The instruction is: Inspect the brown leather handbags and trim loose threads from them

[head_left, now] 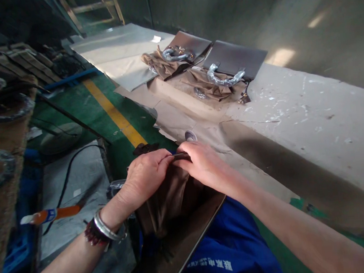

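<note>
The bag was positioned at lower centre of the frame, with the left hand and right hand at its top edge. Two further bags lay side by side on the table, upper centre. A bottle lay at lower left.

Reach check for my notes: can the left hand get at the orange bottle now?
Probably, but the left hand would first need to release the brown material; nothing covers the orange bottle, though its depth is unclear.
</note>
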`<state>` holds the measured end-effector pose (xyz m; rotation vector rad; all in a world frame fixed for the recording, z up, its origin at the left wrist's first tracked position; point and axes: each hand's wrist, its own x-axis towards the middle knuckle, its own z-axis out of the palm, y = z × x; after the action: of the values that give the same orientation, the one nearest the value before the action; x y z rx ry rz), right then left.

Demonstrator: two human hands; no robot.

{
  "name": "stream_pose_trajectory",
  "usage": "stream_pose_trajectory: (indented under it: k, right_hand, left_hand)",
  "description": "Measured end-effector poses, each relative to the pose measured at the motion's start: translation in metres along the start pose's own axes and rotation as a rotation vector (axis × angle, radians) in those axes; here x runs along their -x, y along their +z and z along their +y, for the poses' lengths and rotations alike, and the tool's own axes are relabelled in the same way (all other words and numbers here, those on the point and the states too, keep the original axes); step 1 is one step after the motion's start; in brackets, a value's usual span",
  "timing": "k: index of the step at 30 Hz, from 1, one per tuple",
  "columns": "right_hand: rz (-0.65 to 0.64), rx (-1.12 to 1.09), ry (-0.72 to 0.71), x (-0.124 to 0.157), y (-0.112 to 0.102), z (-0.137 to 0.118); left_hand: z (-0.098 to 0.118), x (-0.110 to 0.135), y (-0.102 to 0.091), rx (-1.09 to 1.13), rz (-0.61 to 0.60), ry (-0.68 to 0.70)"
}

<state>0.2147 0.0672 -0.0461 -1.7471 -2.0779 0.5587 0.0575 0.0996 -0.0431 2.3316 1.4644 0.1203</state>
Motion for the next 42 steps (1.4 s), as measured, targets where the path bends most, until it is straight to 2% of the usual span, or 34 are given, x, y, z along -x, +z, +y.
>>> stream_pose_trajectory:
  k: [4,9,15,30,42]
  right_hand:
    - [0.188,0.035,-0.078,0.016,0.0,0.004]
    - [0.255,0.15,-0.063,0.026,-0.004,0.004]
    - [0.215,0.151,-0.012,0.029,-0.007,0.0]
    - [0.108,-0.089,0.17,0.017,-0.001,0.005]
    - [0.093,-0.056,0.171,0.015,-0.001,0.005]
  left_hand:
    - [-0.003,0.002,-0.002,0.046,0.015,0.035]
    - [-0.004,0.004,-0.001,0.058,0.032,0.058]
    - [-0.008,0.006,0.0,0.091,0.031,0.056]
    - [-0.013,0.009,0.003,0.151,0.036,0.085]
    - [-0.017,0.011,0.005,0.19,0.067,0.107]
